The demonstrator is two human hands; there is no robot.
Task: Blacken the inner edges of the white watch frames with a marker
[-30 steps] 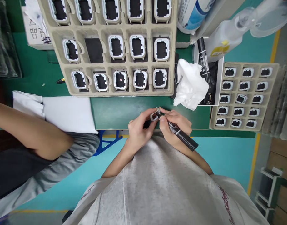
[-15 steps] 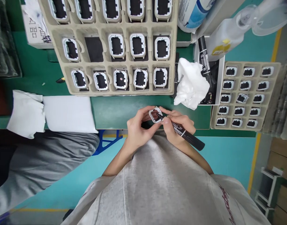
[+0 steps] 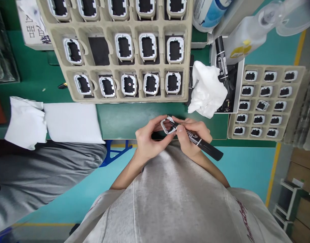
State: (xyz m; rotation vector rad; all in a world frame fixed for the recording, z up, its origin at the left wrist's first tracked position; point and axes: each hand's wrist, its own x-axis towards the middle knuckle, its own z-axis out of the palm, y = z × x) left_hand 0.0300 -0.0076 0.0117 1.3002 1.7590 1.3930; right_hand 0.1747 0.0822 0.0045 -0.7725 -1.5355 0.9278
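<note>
My left hand (image 3: pixel 152 137) pinches a small white watch-case frame (image 3: pixel 163 127) at the table's front edge. In my right hand (image 3: pixel 194 134) is a black marker pen (image 3: pixel 209 149), held like a writing tool, its tip against the inner right side of the frame. Fingertips of the right hand also seem to touch the frame's upper edge. Beyond my hands lies a large beige tray (image 3: pixel 129 100) with similar white frames in its compartments; one compartment (image 3: pixel 98 50) in the middle row shows only its black lining.
Crumpled white tissue (image 3: pixel 207 89) lies right of the tray, beside an open box holding another marker (image 3: pixel 221 57). A pump bottle (image 3: pixel 248 40) stands behind. A smaller tray (image 3: pixel 288 111) of frames sits at right. White cloths (image 3: pixel 71 121) and a person's grey-trousered leg (image 3: pixel 51 168) are at left.
The marker has shifted slightly to the right and turned a little, its tip still at the frame. Both hands keep their hold. The view has moved slightly.
</note>
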